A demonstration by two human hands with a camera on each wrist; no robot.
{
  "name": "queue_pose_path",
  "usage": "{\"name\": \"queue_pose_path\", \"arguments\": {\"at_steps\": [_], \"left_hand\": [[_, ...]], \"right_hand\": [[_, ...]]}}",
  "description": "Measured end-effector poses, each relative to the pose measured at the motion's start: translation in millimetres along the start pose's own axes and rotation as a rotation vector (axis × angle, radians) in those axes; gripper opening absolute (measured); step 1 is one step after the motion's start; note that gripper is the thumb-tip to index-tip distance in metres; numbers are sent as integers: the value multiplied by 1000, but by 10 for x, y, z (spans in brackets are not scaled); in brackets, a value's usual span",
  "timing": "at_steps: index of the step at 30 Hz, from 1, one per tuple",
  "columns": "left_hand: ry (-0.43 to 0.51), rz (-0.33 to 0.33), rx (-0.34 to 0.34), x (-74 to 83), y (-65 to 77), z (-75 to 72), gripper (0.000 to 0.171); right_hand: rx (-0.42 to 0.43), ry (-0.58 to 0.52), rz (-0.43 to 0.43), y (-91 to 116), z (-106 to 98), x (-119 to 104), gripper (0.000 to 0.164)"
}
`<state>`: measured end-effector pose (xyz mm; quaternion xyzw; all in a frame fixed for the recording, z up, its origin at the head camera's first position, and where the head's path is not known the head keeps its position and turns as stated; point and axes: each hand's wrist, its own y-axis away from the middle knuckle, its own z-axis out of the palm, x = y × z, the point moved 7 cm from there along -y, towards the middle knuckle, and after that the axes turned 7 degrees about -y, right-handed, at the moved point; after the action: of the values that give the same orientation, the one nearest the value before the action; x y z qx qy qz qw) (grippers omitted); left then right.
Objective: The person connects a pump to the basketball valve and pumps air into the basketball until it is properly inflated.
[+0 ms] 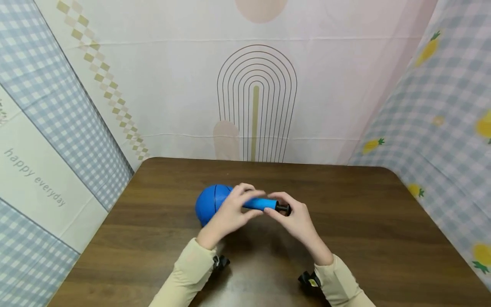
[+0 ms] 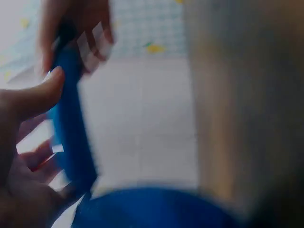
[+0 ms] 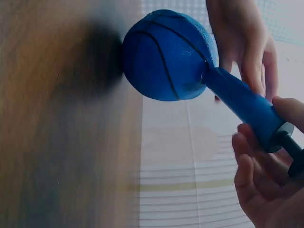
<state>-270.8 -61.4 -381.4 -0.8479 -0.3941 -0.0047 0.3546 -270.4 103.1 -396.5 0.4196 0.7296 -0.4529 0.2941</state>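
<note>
A blue ball [image 1: 206, 205] with black seam lines rests on the table, left of centre. Slanting out from it is a blue ball pump [image 1: 264, 204], its narrow end meeting the ball's side in the right wrist view. My left hand [image 1: 231, 212] holds the pump's barrel, thumb on one side and fingers on the other, beside the ball [image 2: 152, 209]. Near the other end of the barrel, my right hand [image 1: 298, 218] grips the pump [image 3: 244, 108] between thumb and fingers. The black handle [image 3: 290, 149] shows a short length of rod close to my right palm.
The brown wooden table [image 1: 364, 221] has rounded far corners. A pale cloth [image 1: 172, 94] with arch lines hangs behind it, and checked cloths stand at both sides. Dark wrist devices [image 1: 220, 262] are strapped below both hands.
</note>
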Motion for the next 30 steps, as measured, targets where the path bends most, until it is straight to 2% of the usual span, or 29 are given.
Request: {"name": "queue_pose_path", "arguments": {"at_steps": [3,6,9,11,19,24,27,30], "left_hand": [[-69,-88,-16,-189,23,-136,49],[-185,-154,-92,-331,63,-163,44],[-241,-156,-168,-377,76,-120,41],[-265,-157,-187,-397,76,-93,40],[-319,-194,-149,-467,75,-56,27],[-306,-153,-106,-432,75,-41,26],[-298,-118,-109,-414,77,-18,27],[-292,-112,-115,-400,79,-3,25]], "right_hand": [[44,-12,25,0,-65,21,25],[53,-31,37,7,-95,32,24],[41,-54,28,6,-95,34,24],[32,-62,15,-1,-93,26,24],[28,8,-9,-33,-167,2,21],[10,-20,35,-52,-248,34,20],[7,-55,69,-56,-307,75,19],[1,-62,84,-58,-345,107,20]]}}
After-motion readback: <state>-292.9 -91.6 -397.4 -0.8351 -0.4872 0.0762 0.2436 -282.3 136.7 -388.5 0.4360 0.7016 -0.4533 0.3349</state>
